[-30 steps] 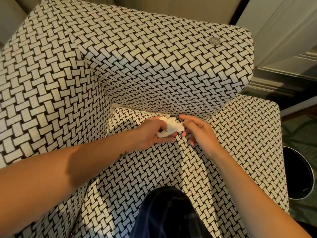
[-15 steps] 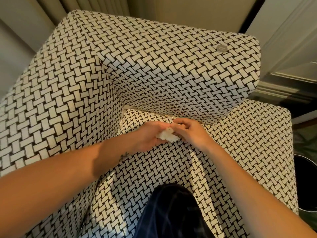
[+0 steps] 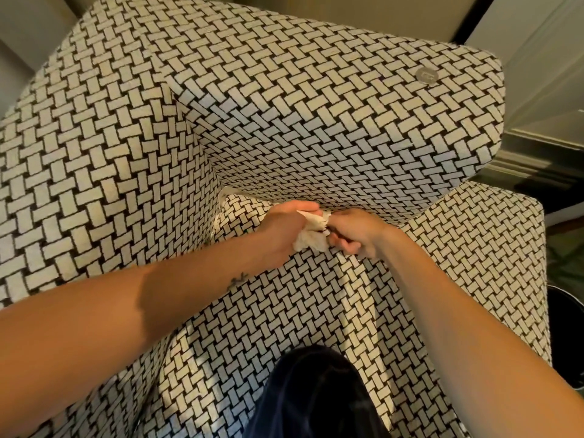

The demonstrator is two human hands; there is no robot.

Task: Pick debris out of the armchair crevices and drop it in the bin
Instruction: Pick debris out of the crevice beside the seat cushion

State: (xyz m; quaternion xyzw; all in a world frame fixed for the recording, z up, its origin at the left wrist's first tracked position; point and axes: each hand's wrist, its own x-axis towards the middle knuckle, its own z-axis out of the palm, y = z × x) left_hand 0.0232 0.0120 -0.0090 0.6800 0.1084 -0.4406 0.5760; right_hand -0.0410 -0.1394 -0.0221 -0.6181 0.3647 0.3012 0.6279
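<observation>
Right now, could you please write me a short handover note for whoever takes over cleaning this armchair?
Left hand: grips a crumpled tissue at the crevice where the seat of the armchair meets its arm.
Right hand: fingers curled, pinching the tissue's right edge.
Bin: on the floor right of the seat, partly in view.
Done: tissue mostly out of the crevice, not yet binned.
Left: drop it in the bin, then check the other crevices. A small round silver disc lies on the arm's top; cannot tell whether it is debris.
</observation>
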